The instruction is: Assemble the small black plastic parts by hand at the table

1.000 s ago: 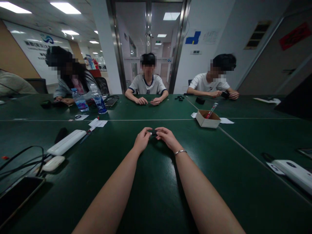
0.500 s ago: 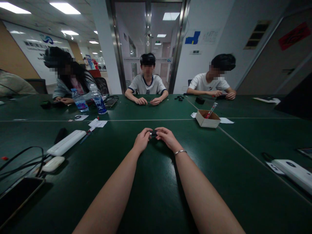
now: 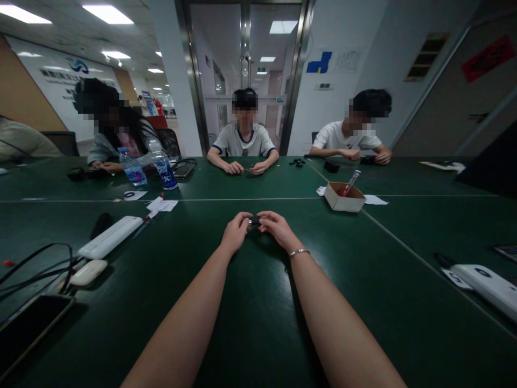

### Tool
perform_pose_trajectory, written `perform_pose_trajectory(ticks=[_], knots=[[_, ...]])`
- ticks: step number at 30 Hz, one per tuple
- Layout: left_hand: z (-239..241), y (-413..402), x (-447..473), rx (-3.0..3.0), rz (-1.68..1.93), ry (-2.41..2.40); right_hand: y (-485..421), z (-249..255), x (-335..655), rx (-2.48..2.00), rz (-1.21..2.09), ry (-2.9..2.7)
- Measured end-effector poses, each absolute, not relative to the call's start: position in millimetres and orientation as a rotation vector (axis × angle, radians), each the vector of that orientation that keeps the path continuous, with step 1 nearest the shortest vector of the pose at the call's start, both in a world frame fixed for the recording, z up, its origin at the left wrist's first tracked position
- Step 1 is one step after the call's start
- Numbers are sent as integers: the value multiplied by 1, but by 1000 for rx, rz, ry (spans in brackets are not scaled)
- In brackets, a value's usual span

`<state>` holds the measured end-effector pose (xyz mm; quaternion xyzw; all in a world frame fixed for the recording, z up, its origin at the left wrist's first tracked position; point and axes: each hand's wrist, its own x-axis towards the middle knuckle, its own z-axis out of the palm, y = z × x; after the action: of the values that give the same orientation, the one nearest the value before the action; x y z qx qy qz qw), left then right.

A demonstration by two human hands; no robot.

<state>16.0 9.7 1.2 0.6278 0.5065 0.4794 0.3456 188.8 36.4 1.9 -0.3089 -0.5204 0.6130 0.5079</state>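
Between my two hands is a small black piece with a silvery end (image 3: 254,221), too small to name for certain. My left hand (image 3: 236,233) pinches its silvery left end between thumb and fingertips. On its dark right end, my right hand (image 3: 277,227) is closed in a similar pinch. My fingertips cover both ends, so only the middle shows. Both hands are just above or resting on the dark green table (image 3: 254,302); I cannot tell which.
A small open box (image 3: 344,203) with a red-and-clear tube in it stands right of centre. White power bank (image 3: 109,237), cables and a phone (image 3: 34,328) lie left. Two water bottles (image 3: 163,167) stand beyond. Three people work across the table; another white device (image 3: 488,285) is right.
My hands and the black piece look unmoved. Across the table, the right-hand person's hands have shifted slightly.
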Motion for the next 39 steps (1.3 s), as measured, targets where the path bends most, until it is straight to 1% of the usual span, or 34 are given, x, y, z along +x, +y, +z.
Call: perform_pose_trajectory(ticks=[9, 20, 39], knots=[[-2, 12, 15, 1634, 1320, 1283, 35, 2, 190, -745, 1480, -1258], [5, 8, 15, 1612, 1255, 1319, 35, 2, 190, -737, 1483, -1244], [2, 9, 16, 1598, 1252, 1336, 34, 3, 190, -750, 1480, -1229]])
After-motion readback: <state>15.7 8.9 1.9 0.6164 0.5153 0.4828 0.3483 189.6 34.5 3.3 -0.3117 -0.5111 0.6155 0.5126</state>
